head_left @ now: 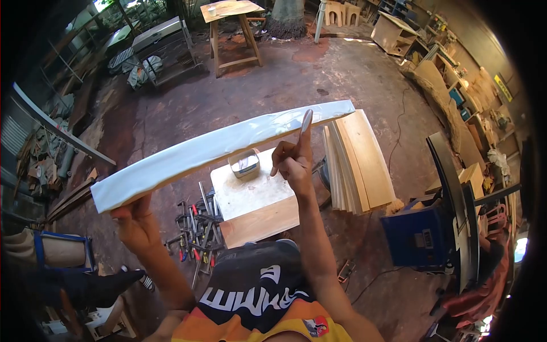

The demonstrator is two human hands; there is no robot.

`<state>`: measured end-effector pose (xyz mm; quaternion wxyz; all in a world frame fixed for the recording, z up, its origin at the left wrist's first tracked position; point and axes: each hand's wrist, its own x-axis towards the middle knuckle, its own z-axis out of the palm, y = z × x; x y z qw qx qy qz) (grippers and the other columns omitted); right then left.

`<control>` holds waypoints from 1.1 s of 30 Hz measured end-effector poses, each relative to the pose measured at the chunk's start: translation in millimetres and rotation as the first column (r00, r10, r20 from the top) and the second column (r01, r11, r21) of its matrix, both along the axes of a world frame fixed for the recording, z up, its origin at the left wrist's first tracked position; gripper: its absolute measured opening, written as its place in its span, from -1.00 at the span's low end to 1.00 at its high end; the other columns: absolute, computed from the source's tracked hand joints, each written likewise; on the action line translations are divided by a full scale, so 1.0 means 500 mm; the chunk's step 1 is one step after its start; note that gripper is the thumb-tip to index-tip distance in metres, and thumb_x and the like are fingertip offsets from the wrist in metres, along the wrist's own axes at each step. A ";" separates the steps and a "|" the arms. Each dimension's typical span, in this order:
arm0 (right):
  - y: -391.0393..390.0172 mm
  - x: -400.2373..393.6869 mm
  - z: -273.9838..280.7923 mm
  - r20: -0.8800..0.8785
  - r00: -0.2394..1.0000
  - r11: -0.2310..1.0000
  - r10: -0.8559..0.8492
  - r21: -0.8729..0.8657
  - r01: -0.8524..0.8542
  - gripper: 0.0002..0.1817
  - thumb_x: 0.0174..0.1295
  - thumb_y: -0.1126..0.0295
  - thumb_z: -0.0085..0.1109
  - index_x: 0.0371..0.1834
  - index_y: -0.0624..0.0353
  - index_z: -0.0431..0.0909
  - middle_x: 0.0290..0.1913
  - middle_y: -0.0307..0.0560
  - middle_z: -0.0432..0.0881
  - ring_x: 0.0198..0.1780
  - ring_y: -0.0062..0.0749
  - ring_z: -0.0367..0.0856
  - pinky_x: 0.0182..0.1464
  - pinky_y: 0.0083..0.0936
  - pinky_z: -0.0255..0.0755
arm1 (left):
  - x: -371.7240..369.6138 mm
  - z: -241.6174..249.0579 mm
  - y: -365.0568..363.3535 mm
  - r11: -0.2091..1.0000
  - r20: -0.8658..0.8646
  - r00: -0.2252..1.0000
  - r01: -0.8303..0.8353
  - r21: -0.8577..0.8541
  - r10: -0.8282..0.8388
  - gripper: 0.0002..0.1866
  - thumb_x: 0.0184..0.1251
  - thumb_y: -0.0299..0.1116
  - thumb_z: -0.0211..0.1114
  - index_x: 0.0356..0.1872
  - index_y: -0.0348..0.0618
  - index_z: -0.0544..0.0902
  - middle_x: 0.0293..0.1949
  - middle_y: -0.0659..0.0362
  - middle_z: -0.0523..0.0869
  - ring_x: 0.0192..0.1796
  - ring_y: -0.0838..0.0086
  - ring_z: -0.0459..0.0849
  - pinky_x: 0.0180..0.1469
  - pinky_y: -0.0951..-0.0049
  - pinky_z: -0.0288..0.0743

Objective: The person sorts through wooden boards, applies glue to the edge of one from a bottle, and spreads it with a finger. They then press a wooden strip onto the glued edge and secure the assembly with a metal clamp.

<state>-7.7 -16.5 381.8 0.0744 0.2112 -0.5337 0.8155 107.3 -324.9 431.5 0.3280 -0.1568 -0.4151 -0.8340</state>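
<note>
A long wooden board (228, 139), its upper face coated in a glossy white layer that looks like wet glue, is raised at a slant in front of me. My left hand (137, 225) grips it from below near its lower left end; the fingertips are partly hidden behind it. Close to the right end, my right hand (294, 162) has its index finger stretched up over the white face, its tip smeared white, and the other fingers curled. Below stands a small plastic tub (245, 165) on a white-topped work surface (231, 199).
Several pale planks (370, 165) are stacked to the right, near a blue box (416, 236). A heap of clamps (199, 222) lies on the floor at the left. Farther back are a wooden stand (231, 11) and a metal-framed bench (162, 48).
</note>
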 end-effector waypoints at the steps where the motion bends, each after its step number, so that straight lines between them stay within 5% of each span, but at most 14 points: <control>1: -0.004 0.002 -0.016 -0.016 0.999 0.999 -0.052 0.003 0.052 0.15 -0.12 0.69 -0.15 0.62 -0.13 -0.43 -0.58 -0.16 0.46 -0.58 -0.60 0.38 -0.54 -0.65 0.34 | 0.008 0.002 -0.004 1.000 0.002 1.000 0.015 0.007 -0.015 -0.34 0.32 -0.23 0.32 0.36 -0.32 0.31 0.28 -0.13 0.47 0.31 0.03 0.50 0.27 0.01 0.55; 4: 0.007 0.017 -0.074 -0.136 0.983 0.949 -0.120 0.277 0.154 0.13 -0.08 0.71 -0.12 0.62 -0.05 -0.44 -0.58 -0.20 0.43 -0.61 -0.63 0.38 -0.52 -0.69 0.40 | 0.022 0.004 -0.017 1.000 0.014 0.999 0.029 0.001 -0.029 -0.33 0.32 -0.23 0.32 0.37 -0.32 0.30 0.29 -0.14 0.46 0.32 0.03 0.48 0.30 -0.03 0.51; 5: 0.016 0.027 -0.080 -0.254 0.953 0.843 -0.167 0.465 0.271 0.06 0.02 0.69 -0.07 0.61 0.07 -0.41 -0.59 -0.25 0.45 -0.59 -0.64 0.41 -0.51 -0.68 0.39 | 0.023 0.006 -0.024 1.000 0.016 0.999 0.030 -0.007 -0.030 -0.33 0.32 -0.23 0.31 0.37 -0.32 0.30 0.29 -0.14 0.46 0.33 0.03 0.47 0.31 -0.04 0.50; 7: 0.029 0.041 -0.063 -0.321 0.892 0.705 -0.317 0.550 0.448 0.07 0.01 0.64 0.00 0.61 0.12 -0.39 -0.63 -0.15 0.48 -0.63 -0.52 0.44 -0.53 -0.56 0.38 | 0.030 -0.004 -0.045 1.000 0.033 0.999 0.011 0.013 -0.012 -0.33 0.32 -0.24 0.31 0.37 -0.31 0.30 0.29 -0.13 0.46 0.34 0.03 0.46 0.33 -0.05 0.47; 8: 0.037 0.045 -0.044 -0.361 0.848 0.618 -0.388 0.581 0.530 0.08 0.00 0.61 0.04 0.60 0.14 -0.38 -0.65 -0.10 0.50 -0.65 -0.46 0.45 -0.54 -0.50 0.37 | 0.028 -0.007 -0.049 1.000 0.041 0.999 0.005 0.023 -0.006 -0.33 0.33 -0.24 0.31 0.37 -0.31 0.30 0.29 -0.13 0.46 0.34 0.03 0.45 0.34 -0.06 0.45; 9: 0.045 0.047 0.005 -0.410 0.767 0.348 -0.493 0.715 0.606 0.08 0.04 0.55 0.10 0.56 0.31 -0.43 -0.63 -0.04 0.54 -0.65 -0.31 0.52 -0.55 -0.41 0.40 | 0.025 -0.001 -0.046 1.000 0.043 0.999 -0.005 0.008 0.004 -0.34 0.33 -0.24 0.31 0.37 -0.31 0.30 0.29 -0.13 0.46 0.35 0.03 0.45 0.35 -0.06 0.44; 13: 0.059 -0.013 0.090 -0.443 0.766 -0.207 -0.466 0.896 0.392 0.14 0.09 0.36 0.22 0.49 0.54 -0.48 -0.64 -0.03 0.58 -0.65 -0.28 0.57 -0.61 -0.40 0.40 | 0.031 -0.008 -0.059 1.000 0.054 0.998 0.022 -0.015 -0.022 -0.34 0.33 -0.24 0.31 0.37 -0.32 0.30 0.29 -0.13 0.46 0.35 0.03 0.44 0.37 -0.06 0.41; 16: 0.055 -0.017 0.102 -0.371 0.837 -0.384 -0.402 0.898 0.214 0.14 0.13 0.27 0.25 0.50 0.54 -0.45 -0.62 -0.05 0.60 -0.65 -0.34 0.58 -0.63 -0.41 0.40 | 0.022 -0.008 -0.041 0.999 0.029 0.999 0.033 0.028 -0.033 -0.35 0.34 -0.26 0.30 0.36 -0.33 0.29 0.29 -0.13 0.46 0.34 0.04 0.46 0.36 -0.06 0.43; 21: 0.025 0.024 0.002 -0.345 0.921 -0.567 -0.181 0.802 0.189 -0.01 0.19 0.29 0.18 0.59 0.22 -0.24 -0.56 0.06 0.64 -0.60 -0.28 0.64 -0.72 -0.15 0.44 | 0.019 -0.024 -0.063 0.990 0.027 0.991 0.130 0.049 -0.131 -0.36 0.37 -0.40 0.26 0.42 -0.24 0.23 0.36 -0.07 0.37 0.43 0.09 0.33 0.43 -0.07 0.33; 24: 0.009 0.054 -0.026 -0.182 0.969 -0.526 -0.169 0.848 0.068 -0.01 0.19 0.33 0.17 0.59 0.23 -0.25 -0.53 0.08 0.65 -0.56 -0.26 0.66 -0.65 -0.16 0.47 | 0.008 -0.025 -0.079 0.988 0.018 0.990 0.142 0.061 -0.143 -0.37 0.37 -0.41 0.25 0.42 -0.24 0.24 0.37 -0.08 0.36 0.43 0.09 0.32 0.45 -0.04 0.30; 28: 0.068 0.045 0.091 -0.334 0.893 0.221 -0.301 0.887 0.406 -0.01 0.12 0.49 0.03 0.62 -0.01 -0.28 -0.57 -0.04 0.59 -0.62 -0.31 0.56 -0.50 -0.34 0.48 | 0.011 -0.021 -0.094 0.973 -0.054 0.978 0.207 0.104 -0.202 -0.39 0.37 -0.42 0.24 0.40 -0.26 0.26 0.35 -0.10 0.38 0.42 0.10 0.33 0.47 -0.02 0.28; 31: 0.090 0.013 0.088 -0.096 0.974 0.731 -0.203 0.647 0.216 -0.03 0.09 0.40 -0.09 0.62 -0.05 -0.31 -0.60 -0.09 0.50 -0.66 -0.40 0.45 -0.54 -0.43 0.46 | 0.018 -0.025 -0.107 0.974 -0.043 0.982 0.186 0.130 -0.182 -0.41 0.37 -0.41 0.25 0.37 -0.28 0.29 0.33 -0.11 0.40 0.41 0.11 0.35 0.47 -0.02 0.28; 33: 0.105 -0.014 0.074 0.001 0.997 0.939 -0.074 0.337 0.070 -0.04 0.08 0.34 -0.16 0.62 -0.07 -0.33 -0.63 -0.11 0.44 -0.68 -0.46 0.37 -0.57 -0.49 0.44 | 0.017 -0.015 -0.100 0.973 -0.048 0.985 0.171 0.156 -0.166 -0.43 0.37 -0.38 0.25 0.35 -0.30 0.31 0.31 -0.12 0.42 0.40 0.11 0.36 0.48 -0.01 0.27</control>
